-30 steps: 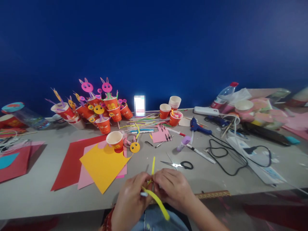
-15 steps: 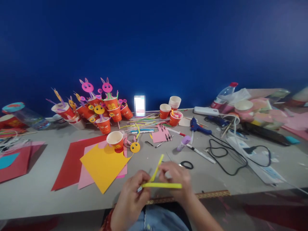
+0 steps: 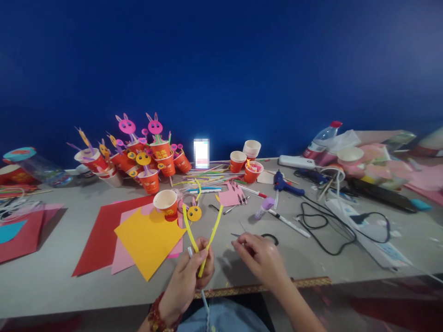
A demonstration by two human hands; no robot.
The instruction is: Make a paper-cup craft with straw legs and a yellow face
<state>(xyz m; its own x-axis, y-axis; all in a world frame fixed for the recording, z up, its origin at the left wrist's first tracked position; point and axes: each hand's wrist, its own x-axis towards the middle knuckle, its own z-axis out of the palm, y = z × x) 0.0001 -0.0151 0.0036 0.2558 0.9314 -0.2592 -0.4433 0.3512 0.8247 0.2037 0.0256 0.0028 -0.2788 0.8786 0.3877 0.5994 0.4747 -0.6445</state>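
My left hand (image 3: pixel 192 272) is closed around a yellow pipe cleaner (image 3: pixel 215 227), whose two arms spread upward in a V while a short end points down below the fingers. A thin pale stick (image 3: pixel 190 251) also passes through this hand. My right hand (image 3: pixel 261 260) is over the black-handled scissors (image 3: pixel 270 238) on the table, its fingers bent and somewhat apart. Whether it touches them I cannot tell, since the hand covers their middle. Beyond my left hand lie a yellow round face (image 3: pixel 194 213) and a paper cup (image 3: pixel 165 203).
Yellow paper (image 3: pixel 148 244) and red paper (image 3: pixel 93 244) lie at left. Behind them stand decorated red cups (image 3: pixel 149 182). To the right are a purple glue stick (image 3: pixel 265 208), a marker (image 3: pixel 290 223), a blue glue gun (image 3: pixel 287 184), and a power strip (image 3: pixel 375 244) with loose cords.
My right hand has let go of the yellow pipe cleaner and moved right, over the scissors. In my left hand the pipe cleaner has turned so that its arms point up.
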